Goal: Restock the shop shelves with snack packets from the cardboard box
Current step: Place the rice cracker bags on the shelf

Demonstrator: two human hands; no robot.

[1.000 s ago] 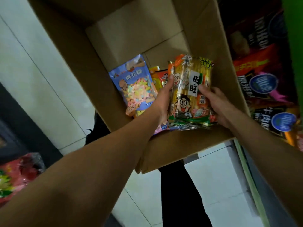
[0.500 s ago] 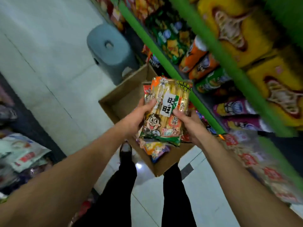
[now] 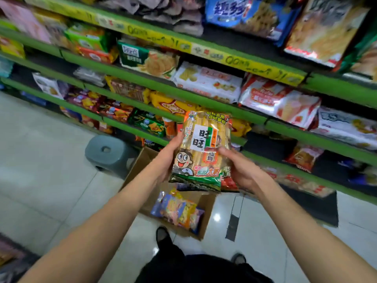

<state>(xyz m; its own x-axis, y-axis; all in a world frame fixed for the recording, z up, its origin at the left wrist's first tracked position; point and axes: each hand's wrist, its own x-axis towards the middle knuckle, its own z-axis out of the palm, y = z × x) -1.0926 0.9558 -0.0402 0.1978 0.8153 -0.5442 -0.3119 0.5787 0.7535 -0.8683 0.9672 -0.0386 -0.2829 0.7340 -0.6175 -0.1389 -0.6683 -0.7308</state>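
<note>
— Holding what, at that moment?

— I held a stack of rice cracker packets (image 3: 201,152) between my two hands, upright, in front of the shelves (image 3: 173,92). My left hand (image 3: 166,160) was curled around the left edge of the stack, and my right hand (image 3: 242,170) gripped the right edge, with the fingers bent over the front of the top packet. It looked like more than one packet, because other wrappers showed behind and below the front one.

— And the cardboard box (image 3: 206,213)?

— It stood on the floor (image 3: 51,170) below my hands, just beside the lowest shelf and near a grey stool (image 3: 108,152). Some colourful packets (image 3: 177,211) were still inside.

— Which step was it, in your opinion?

— I think the packets were already out of the box and I was looking for their place. The shelves were mostly full, but there seemed to be a dark gap (image 3: 263,144) on the lower shelf, to the right of my hands.

— What did the next move need?

— I judged that I had to find the matching row and slide the stack in flat, without pushing the neighbour packets down.
</note>
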